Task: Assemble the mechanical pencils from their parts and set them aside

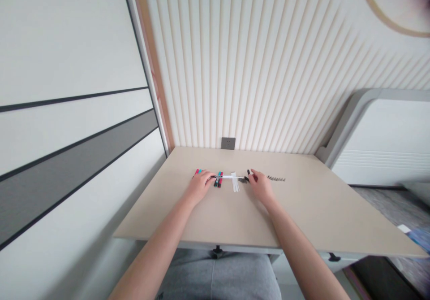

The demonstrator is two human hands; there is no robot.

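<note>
A slim white pen part (229, 177) with a dark end lies level between my two hands, just over the table. My left hand (202, 182) is closed on its dark left end, fingers pinched together. My right hand (261, 185) pinches a small black pen piece (246, 179) at the other end; whether the two pieces join there I cannot tell. A short black piece (248, 171) also shows by the right fingers. Below the pen part lie coloured pen barrels (220, 181) in red, teal and black. Several thin white sticks (235, 185) rest side by side between the hands.
More coloured barrels (196, 173) lie partly behind my left hand. A row of small dark pieces (277, 179) is to the right of my right hand. The beige table (228, 219) meets a ribbed wall with a dark socket (228, 143); a white cabinet (67, 156) stands left.
</note>
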